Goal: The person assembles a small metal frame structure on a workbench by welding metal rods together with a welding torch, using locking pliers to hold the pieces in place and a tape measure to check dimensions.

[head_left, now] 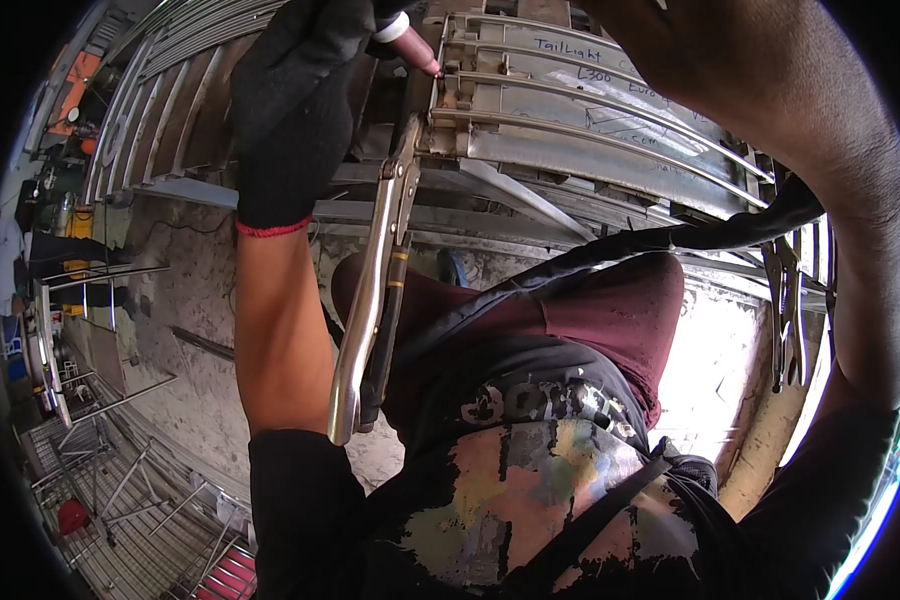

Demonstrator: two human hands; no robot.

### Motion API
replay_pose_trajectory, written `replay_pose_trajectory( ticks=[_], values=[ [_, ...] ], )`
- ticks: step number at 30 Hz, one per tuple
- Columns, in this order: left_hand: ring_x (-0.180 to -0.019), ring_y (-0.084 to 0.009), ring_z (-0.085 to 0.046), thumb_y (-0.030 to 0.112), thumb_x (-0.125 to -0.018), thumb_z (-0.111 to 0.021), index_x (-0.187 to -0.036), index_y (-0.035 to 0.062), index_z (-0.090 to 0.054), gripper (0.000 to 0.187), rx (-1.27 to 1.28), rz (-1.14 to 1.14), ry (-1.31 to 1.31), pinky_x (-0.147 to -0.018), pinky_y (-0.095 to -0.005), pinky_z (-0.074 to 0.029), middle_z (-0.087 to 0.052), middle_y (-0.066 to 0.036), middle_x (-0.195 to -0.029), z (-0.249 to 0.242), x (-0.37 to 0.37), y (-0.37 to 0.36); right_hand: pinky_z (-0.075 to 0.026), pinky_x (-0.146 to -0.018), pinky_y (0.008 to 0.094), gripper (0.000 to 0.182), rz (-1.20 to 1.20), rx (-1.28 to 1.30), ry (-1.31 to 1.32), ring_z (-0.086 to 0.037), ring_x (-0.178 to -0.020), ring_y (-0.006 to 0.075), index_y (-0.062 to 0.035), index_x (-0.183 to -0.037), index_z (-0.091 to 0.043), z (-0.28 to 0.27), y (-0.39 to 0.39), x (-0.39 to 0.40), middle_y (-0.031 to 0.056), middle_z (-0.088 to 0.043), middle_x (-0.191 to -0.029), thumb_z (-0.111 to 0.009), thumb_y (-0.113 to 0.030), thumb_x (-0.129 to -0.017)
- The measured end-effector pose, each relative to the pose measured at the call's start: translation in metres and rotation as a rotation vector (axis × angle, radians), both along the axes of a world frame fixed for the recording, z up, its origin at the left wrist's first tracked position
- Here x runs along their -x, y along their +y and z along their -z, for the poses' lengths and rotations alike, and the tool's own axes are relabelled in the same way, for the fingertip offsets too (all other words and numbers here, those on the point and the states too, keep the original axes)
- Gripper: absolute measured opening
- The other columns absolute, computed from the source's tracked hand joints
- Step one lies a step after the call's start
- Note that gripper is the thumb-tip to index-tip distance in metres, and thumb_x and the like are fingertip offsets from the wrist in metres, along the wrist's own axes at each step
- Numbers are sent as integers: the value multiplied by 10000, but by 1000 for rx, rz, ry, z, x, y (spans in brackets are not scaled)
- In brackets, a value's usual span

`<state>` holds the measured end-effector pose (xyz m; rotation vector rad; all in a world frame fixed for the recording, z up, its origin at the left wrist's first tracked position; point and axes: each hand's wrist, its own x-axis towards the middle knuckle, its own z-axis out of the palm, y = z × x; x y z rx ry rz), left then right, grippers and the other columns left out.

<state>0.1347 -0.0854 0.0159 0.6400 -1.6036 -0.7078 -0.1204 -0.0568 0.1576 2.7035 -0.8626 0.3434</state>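
Fig.: Overhead view, seated worker. L hand (305,90), in black glove, top ctr.-L; fingers partly cropped by upper edge, apparently bent; opening & grip can't be told. Pinkish nozzle (414,50) w/ white collar emerges just beside gloved fingers, tip at end of metal frame (515,120), i.e. frame lies to R of L-hand fingers. R hand (730,60), bare, upper R, over frame's far side; fingers mostly out of view, so opening & any hold can't be told. Locking pliers (370,270) at frame's near L corner, handles toward worker; 2nd pliers (785,315) hang at R. Black cable (610,243) crosses lap. Containers: bottles (67,217), far L, contents indiscernible; wire rack (120,520), lower L, w/ red item (72,516) on it.
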Motion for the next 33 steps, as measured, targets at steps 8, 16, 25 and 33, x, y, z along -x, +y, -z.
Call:
replay_pose_trajectory(
  ticks=[8, 16, 25, 33],
  values=[
    [-751, -247, -714, 391, -1106, -554, -1074, -36, -616, 433, -15, -40, 8, -764, -355, -558, -707, -145, -811, -4, 9, 6, -589, -856, 302, 514, 0, 16, -6, -726, -1025, 158, -86, -1455, -596, 0, 0, 1, 99, -741, -1202, -769, -143, -974],
    [-989, -244, -722, 118, -1118, -489, -1251, -9, -654, 248, 165, 407, 116, -999, -414, -522, -754, -182, -1050, 8, -23, -23, -587, -856, 298, 528, 22, 59, -59, -724, -1029, 154, -89, -1469, -590, -5, 6, 11, 97, -740, -1214, -771, -148, -977],
    [-1307, -318, -601, 50, -1056, -451, -1539, -41, -441, 491, 128, -415, -135, -1169, -424, -439, -589, -248, -1421, -4, -47, 49, -585, -856, 294, 544, 221, 138, -220, -722, -1033, 149, -92, -1485, -585, -13, 45, 57, 94, -739, -1227, -774, -155, -979],
    [-675, -193, -609, 334, -920, -567, -945, 38, -595, 298, -393, -279, -347, -603, -290, -460, -611, -110, -816, -70, 0, 255, -583, -857, 290, 558, 446, 230, -317, -720, -1036, 145, -95, -1500, -579, -10, 86, 97, 92, -738, -1239, -776, -160, -982]
  ],
)
